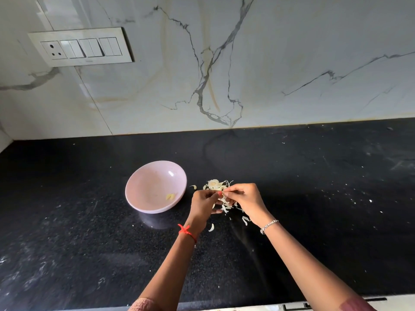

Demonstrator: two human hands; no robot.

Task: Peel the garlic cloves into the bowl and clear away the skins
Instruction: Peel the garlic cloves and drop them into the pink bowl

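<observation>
Papery off-white garlic skins (215,184) lie in one loose heap on the black speckled counter (89,254), just right of the single pale pink bowl (143,176), stray flakes nearer; over the heap the left hand (203,202) and right hand (243,198) meet, fingertips pinching a small pale garlic piece (222,199), clove or skin unclear; yellowish peeled garlic (171,196) sits in the bowl, count unclear; the wall switch panel (80,47) bears a tiny unreadable mark

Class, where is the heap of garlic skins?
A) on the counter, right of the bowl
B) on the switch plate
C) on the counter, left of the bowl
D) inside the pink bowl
A: the garlic skins lie on the black counter just right of the pink bowl.
</observation>
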